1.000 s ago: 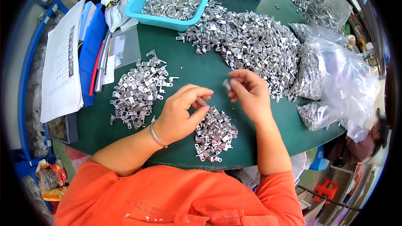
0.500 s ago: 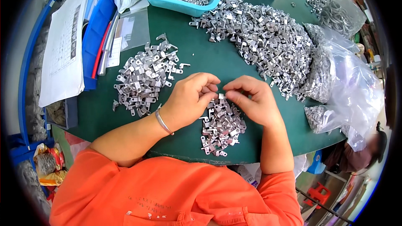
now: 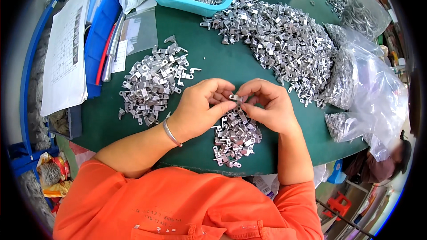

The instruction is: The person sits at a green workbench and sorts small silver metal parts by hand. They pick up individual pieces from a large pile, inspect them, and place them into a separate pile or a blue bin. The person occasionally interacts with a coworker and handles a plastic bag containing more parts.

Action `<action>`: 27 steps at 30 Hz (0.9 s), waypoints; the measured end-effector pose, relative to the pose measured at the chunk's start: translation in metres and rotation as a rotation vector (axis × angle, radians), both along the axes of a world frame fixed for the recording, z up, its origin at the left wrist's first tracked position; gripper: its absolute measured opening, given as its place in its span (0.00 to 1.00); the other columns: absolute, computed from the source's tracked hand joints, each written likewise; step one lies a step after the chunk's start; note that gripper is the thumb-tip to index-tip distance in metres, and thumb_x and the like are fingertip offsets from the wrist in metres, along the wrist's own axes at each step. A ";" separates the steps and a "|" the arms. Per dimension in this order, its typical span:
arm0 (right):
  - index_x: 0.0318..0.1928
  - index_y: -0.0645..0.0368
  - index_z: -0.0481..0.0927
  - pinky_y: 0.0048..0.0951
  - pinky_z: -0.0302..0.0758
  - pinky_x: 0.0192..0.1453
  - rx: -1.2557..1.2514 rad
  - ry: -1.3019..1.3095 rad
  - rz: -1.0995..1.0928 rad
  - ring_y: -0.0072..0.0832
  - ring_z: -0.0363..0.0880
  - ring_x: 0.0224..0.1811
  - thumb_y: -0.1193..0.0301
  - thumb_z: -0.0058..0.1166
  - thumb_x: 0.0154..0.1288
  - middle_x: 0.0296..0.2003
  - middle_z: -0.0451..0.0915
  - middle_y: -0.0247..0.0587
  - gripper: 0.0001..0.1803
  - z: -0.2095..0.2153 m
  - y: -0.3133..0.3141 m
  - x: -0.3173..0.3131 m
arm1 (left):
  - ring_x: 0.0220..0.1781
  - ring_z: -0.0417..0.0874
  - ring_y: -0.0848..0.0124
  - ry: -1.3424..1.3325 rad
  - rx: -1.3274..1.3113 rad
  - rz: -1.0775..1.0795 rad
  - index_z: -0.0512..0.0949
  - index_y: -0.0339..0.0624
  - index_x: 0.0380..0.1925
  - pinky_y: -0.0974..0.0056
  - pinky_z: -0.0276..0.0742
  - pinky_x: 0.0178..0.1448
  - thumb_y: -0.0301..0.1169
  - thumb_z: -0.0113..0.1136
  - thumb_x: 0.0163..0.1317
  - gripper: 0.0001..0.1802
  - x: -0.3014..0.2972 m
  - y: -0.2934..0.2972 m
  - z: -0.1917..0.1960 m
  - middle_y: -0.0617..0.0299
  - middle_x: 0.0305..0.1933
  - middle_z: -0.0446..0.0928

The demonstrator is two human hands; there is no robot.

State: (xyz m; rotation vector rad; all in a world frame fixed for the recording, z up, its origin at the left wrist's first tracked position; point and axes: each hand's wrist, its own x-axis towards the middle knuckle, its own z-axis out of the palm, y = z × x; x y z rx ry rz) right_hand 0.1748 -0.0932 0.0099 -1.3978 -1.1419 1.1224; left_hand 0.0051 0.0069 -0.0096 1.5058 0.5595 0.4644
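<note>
Just above a small pile of metal brackets (image 3: 235, 140), my two hands meet fingertip to fingertip. Between them is one small silver metal bracket (image 3: 235, 98) with a round hole, turned flat towards me. My right hand (image 3: 271, 106) pinches its right end with thumb and forefinger. The thumb and curled fingers of my left hand (image 3: 200, 102) close on its left side; a metal bangle (image 3: 171, 132) circles that wrist. A second pile of similar brackets (image 3: 153, 82) lies to the left of my left hand.
A large heap of metal brackets (image 3: 289, 40) spreads across the green table (image 3: 195, 69). Behind it stands a turquoise basket (image 3: 178, 2) of metal parts. Clear plastic bags (image 3: 373, 89) lie at right; a blue bin (image 3: 98, 44) with papers (image 3: 66, 58) stands at left. Another person (image 3: 378, 164) is at far right.
My fingertips have come closer together. The bracket between them has turned, so its flat face and hole now show. The piles look the same.
</note>
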 end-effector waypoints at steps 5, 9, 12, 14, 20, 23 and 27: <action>0.46 0.67 0.72 0.20 0.77 0.35 0.014 0.199 -0.024 0.23 0.78 0.37 0.88 0.51 0.55 0.37 0.77 0.40 0.17 -0.005 -0.001 -0.004 | 0.35 0.82 0.75 -0.112 -0.034 0.017 0.78 0.33 0.34 0.72 0.79 0.40 0.20 0.62 0.54 0.07 -0.001 0.000 0.004 0.60 0.35 0.78; 0.47 0.67 0.74 0.20 0.76 0.34 -0.106 0.308 -0.030 0.22 0.78 0.36 0.84 0.47 0.61 0.37 0.77 0.40 0.13 0.004 -0.001 0.000 | 0.35 0.82 0.75 -0.134 -0.052 0.036 0.78 0.33 0.34 0.72 0.79 0.39 0.19 0.62 0.54 0.07 -0.002 -0.003 0.002 0.60 0.35 0.79; 0.44 0.68 0.76 0.18 0.76 0.31 -0.198 0.301 -0.025 0.20 0.80 0.31 0.78 0.46 0.67 0.31 0.79 0.37 0.09 0.011 -0.002 -0.001 | 0.36 0.82 0.74 -0.132 0.041 0.016 0.78 0.33 0.33 0.72 0.79 0.41 0.17 0.61 0.54 0.06 -0.003 -0.002 0.001 0.59 0.35 0.78; 0.40 0.67 0.77 0.17 0.76 0.31 -0.182 0.229 -0.047 0.19 0.79 0.28 0.76 0.49 0.66 0.28 0.80 0.35 0.07 0.012 -0.004 -0.004 | 0.39 0.81 0.72 -0.132 0.121 -0.027 0.76 0.34 0.32 0.71 0.78 0.43 0.15 0.59 0.54 0.06 -0.003 -0.001 0.004 0.58 0.37 0.78; 0.30 0.62 0.76 0.31 0.75 0.37 0.336 -0.512 -0.009 0.38 0.77 0.35 0.88 0.52 0.43 0.33 0.77 0.40 0.11 0.020 -0.011 -0.015 | 0.37 0.81 0.67 -0.153 0.477 -0.053 0.78 0.38 0.24 0.68 0.77 0.40 0.14 0.59 0.47 0.08 -0.002 0.000 0.010 0.58 0.32 0.79; 0.32 0.62 0.75 0.33 0.75 0.37 0.412 -0.652 -0.043 0.38 0.76 0.36 0.88 0.54 0.42 0.34 0.76 0.40 0.14 0.014 -0.020 -0.022 | 0.39 0.81 0.73 -0.130 0.201 -0.100 0.77 0.36 0.35 0.70 0.78 0.44 0.15 0.60 0.52 0.10 -0.004 -0.006 0.010 0.59 0.38 0.78; 0.33 0.61 0.75 0.31 0.77 0.39 0.423 -0.596 -0.135 0.37 0.79 0.38 0.87 0.56 0.47 0.36 0.79 0.42 0.12 0.017 -0.020 -0.027 | 0.36 0.80 0.76 -0.117 0.055 -0.099 0.75 0.35 0.41 0.71 0.78 0.41 0.17 0.64 0.52 0.16 -0.003 -0.009 0.008 0.61 0.36 0.78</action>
